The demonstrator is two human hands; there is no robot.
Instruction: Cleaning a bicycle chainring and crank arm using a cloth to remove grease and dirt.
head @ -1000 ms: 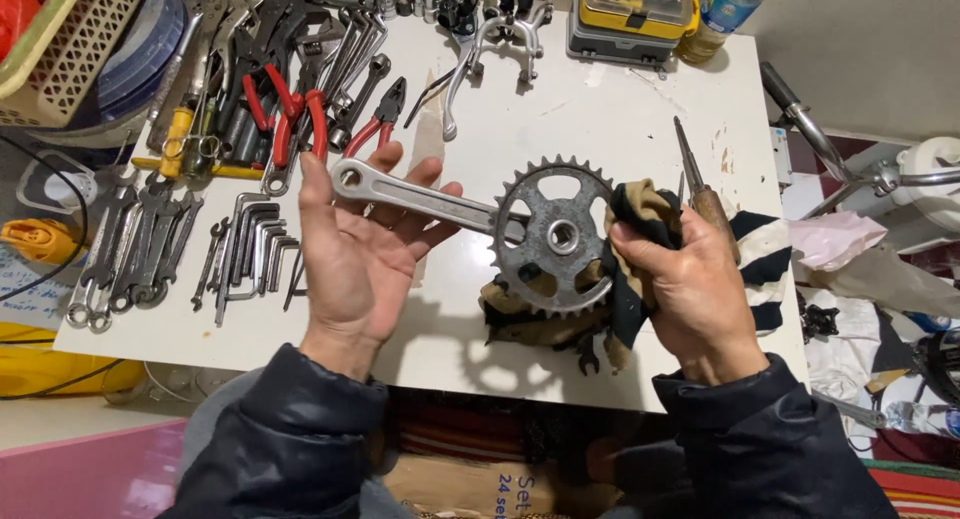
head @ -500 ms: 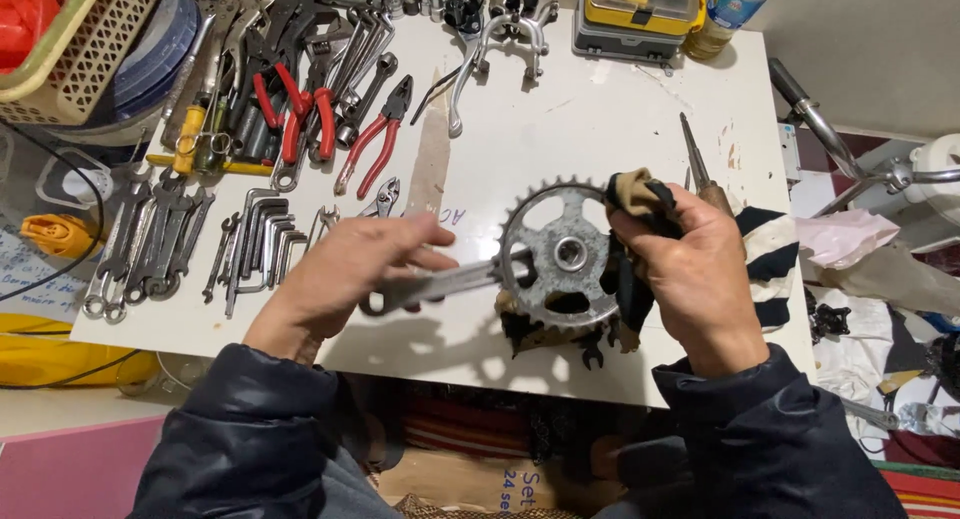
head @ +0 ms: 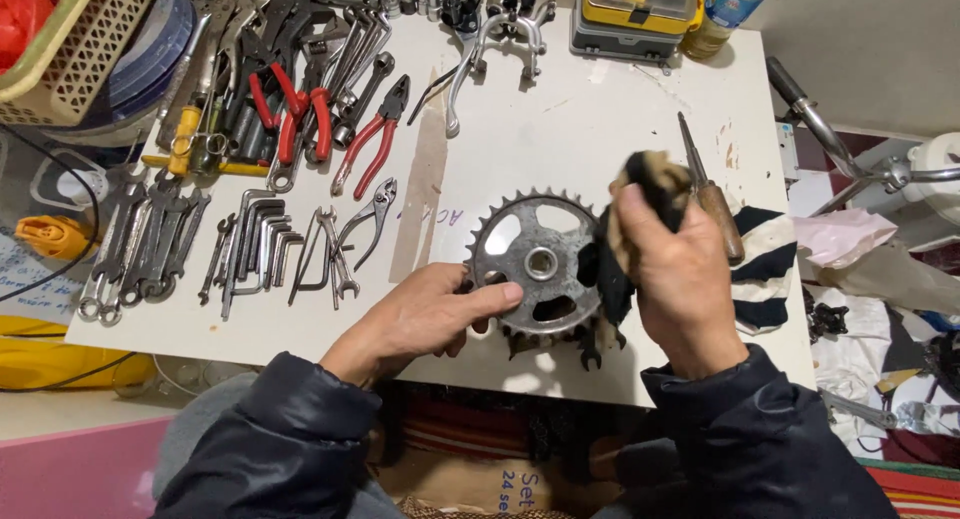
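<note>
Now the left hand [head: 425,314] pinches the chainring [head: 540,264] by its near-left rim, while the right hand's [head: 680,279] fingers clamp a dark rag [head: 640,184] against its right edge.

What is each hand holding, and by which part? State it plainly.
Left hand grips the toothed chainring at its left rim. Right hand holds a dirty rag, bunched, against the chainring's right edge.
</note>
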